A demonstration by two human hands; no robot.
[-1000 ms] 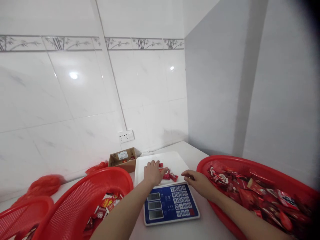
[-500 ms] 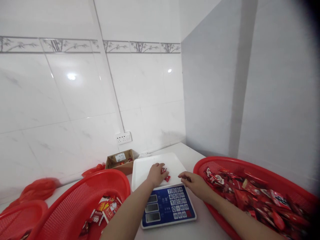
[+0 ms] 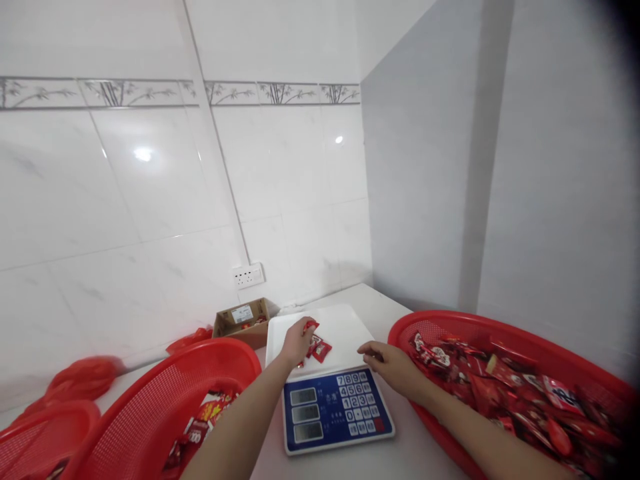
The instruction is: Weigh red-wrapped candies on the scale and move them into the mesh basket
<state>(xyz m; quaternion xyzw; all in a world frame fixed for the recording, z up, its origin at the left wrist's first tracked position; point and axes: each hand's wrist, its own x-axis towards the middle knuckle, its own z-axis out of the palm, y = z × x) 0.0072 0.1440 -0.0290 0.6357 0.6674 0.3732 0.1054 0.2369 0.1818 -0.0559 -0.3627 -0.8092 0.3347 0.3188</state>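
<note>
My left hand [image 3: 298,339] is above the white tray [image 3: 345,327] of a digital scale, its fingers closed on a small red wrapped candy [image 3: 311,325]. Several more red wrapped candies [image 3: 321,350] lie on the tray just below and beside that hand. At the tray's right front corner hovers my right hand [image 3: 383,360], holding nothing visible, its fingers loosely bent and apart from the thumb. In front of the tray is the scale's blue keypad panel [image 3: 333,417] with three displays.
A red basket [image 3: 450,319] full of red packets stands right. Another red basket [image 3: 150,380] with fewer packets stands left, a third red basket [image 3: 30,443] at its side. Behind are a cardboard box [image 3: 240,320], red plastic bags [image 3: 80,380] and a wall socket [image 3: 249,275].
My left hand has shifted left and lifted a candy; more candies on the tray are now uncovered. My right hand has barely moved.
</note>
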